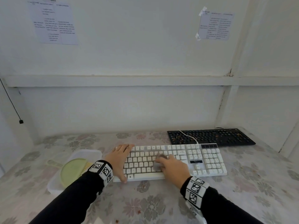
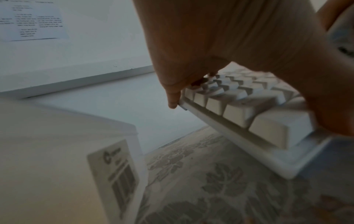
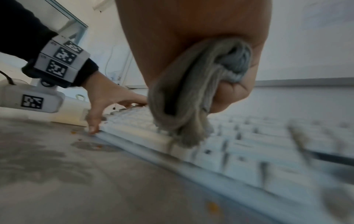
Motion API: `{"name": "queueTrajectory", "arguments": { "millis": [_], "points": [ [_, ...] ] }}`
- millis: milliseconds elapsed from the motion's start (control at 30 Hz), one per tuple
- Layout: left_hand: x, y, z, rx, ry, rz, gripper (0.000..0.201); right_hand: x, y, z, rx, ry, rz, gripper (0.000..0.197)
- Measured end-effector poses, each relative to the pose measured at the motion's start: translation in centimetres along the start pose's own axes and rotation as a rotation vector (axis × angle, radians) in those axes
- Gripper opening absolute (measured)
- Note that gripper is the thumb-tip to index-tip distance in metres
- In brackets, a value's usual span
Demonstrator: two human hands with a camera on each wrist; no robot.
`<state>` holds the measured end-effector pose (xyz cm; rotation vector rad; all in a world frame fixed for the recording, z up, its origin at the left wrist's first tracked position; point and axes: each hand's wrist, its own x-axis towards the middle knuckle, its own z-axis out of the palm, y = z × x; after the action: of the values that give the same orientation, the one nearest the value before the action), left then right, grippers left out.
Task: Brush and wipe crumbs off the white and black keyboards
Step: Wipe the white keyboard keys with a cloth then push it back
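Gripping cloth (image 3: 193, 94) (right fingers (image 3: 232, 97) curled)

Soft, even daylight; blurred wrist views

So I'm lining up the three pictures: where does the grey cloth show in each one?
Head: the grey cloth peeks from the right hand, mid white keyboard.
Left wrist: not in it.
Right wrist: cloth hangs from the fist at centre.
Shared landmark: the white keyboard, held at its end by the left hand.
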<state>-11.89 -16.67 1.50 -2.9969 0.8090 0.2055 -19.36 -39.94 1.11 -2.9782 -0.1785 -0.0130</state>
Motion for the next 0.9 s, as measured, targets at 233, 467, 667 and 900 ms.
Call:
{"name": "queueTrajectory", "arguments": {
  "millis": [233, 467, 667, 900],
  "points": [
    [-0.1, -0.2, 0.4, -0.045, 0.044, 0.01, 0.134, -1.6, 3.2, -2.4, -0.037, 0.088, 0.196, 0.024],
    [-0.3, -0.1, 0.9, -0.021, 0.081, -0.001, 0.135, 0.9, -2.6, -0.7, 0.104, 0.146, -0.102, 0.036],
    [-0.3, -0.2, 1.1, -0.013, 0.075, -0.011, 0.136, -0.4, 1.5, -2.0, 0.081, 0.115, 0.067, 0.032],
    [-0.2, 0.0, 1.0, 0.022, 0.078, -0.027, 0.135, -3.9, 9.7, -3.4, 0.035, 0.126, 0.353, 0.033]
  ]
}}
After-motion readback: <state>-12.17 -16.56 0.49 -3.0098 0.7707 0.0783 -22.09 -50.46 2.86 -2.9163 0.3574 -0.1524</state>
